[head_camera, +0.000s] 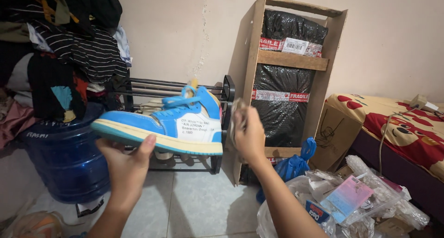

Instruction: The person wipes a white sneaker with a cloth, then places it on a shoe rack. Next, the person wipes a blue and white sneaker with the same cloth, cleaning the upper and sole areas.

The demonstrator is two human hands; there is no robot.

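L hand (127, 166) held the blue & white high-top shoe (162, 122) by its sole edge, R hand (247, 134) gripped a small cloth (237, 115) just beside its heel.

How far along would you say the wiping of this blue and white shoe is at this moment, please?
Done: the side of the sneaker that faces the camera shows no obvious dirt, though its pale sole edge looks yellowed. In hand: the left hand holds the sneaker up by its sole, while the right hand holds a crumpled cloth by the heel. Left: the far side is hidden, so I cannot judge it.
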